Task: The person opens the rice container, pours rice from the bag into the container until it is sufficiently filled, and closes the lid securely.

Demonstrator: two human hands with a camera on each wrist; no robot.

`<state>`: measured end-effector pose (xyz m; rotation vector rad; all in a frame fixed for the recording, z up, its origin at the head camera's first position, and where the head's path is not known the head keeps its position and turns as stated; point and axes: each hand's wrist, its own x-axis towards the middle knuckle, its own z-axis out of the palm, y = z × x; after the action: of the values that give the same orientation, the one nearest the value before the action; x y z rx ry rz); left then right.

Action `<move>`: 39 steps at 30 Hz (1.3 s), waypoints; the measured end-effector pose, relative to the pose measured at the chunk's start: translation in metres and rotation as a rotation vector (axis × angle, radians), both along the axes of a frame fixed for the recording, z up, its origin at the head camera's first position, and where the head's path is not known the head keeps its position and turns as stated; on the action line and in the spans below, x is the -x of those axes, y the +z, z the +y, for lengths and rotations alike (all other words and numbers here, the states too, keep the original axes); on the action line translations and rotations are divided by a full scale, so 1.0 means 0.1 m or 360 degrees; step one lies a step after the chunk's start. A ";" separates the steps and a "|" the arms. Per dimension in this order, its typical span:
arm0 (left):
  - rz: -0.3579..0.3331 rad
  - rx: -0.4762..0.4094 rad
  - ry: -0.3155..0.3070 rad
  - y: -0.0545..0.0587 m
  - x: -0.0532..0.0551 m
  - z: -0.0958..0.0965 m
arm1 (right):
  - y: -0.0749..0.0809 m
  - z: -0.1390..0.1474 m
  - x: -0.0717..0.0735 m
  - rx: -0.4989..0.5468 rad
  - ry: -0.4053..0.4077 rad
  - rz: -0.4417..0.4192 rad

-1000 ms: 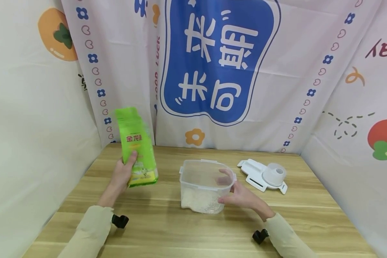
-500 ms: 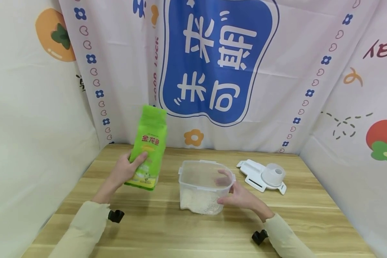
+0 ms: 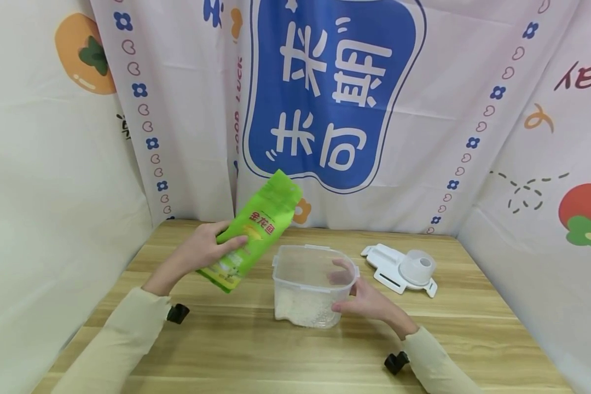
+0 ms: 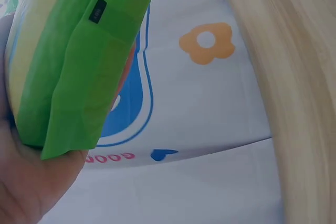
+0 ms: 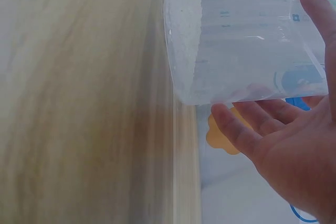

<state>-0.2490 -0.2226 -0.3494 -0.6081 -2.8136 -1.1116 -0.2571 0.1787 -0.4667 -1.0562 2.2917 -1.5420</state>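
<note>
A bright green rice bag (image 3: 263, 219) with red characters leans to the upper right above the table, left of the container. My left hand (image 3: 207, 249) grips its lower left side, thumb across the front. In the left wrist view the bag's green folded end (image 4: 79, 93) rises out of the palm. The clear plastic container (image 3: 288, 285) stands lidless on the table, white rice (image 3: 302, 309) covering its bottom. My right hand (image 3: 366, 298) holds its right side, thumb near the front and fingers behind. The right wrist view shows fingertips (image 5: 223, 116) against the container wall.
A white lid (image 3: 389, 268) with a clear cup (image 3: 418, 266) on it lies at the right back of the wooden table (image 3: 295, 361). Printed cloth (image 3: 202, 109) hangs behind the table, and pale printed walls close both sides.
The green bag has moved right toward the container, and its top has tipped over to the right. My right hand and the container have stayed in place.
</note>
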 end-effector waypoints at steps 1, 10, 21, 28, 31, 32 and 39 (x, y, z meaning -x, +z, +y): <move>-0.0001 0.0008 -0.0013 0.02 0.00 0.02 | 0.00 0.00 0.00 -0.0004 -0.0005 -0.0003; 0.0024 0.0169 -0.0163 0.17 -0.01 0.12 | 0.01 -0.01 -0.01 -0.0029 -0.0009 0.0024; -0.0102 0.0415 -0.0253 0.36 0.04 0.24 | -0.01 0.02 0.00 -0.0006 -0.0003 0.0032; -0.0098 0.0567 -0.0306 0.47 0.07 0.37 | 0.00 0.02 -0.01 -0.0002 -0.0011 -0.0023; -0.0105 0.0606 -0.0337 0.53 0.05 0.42 | 0.00 0.02 -0.01 -0.0004 -0.0009 -0.0023; -0.0110 0.0620 -0.0342 0.55 0.05 0.43 | 0.01 0.01 -0.01 -0.0005 -0.0008 -0.0021; -0.0143 0.0711 -0.0386 0.65 0.02 0.48 | -0.01 0.01 0.00 -0.0023 -0.0006 -0.0012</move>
<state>-0.2512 -0.1743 -0.2846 -0.9744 -3.1525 -0.5335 -0.2569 0.1794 -0.4674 -1.0412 2.2979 -1.5260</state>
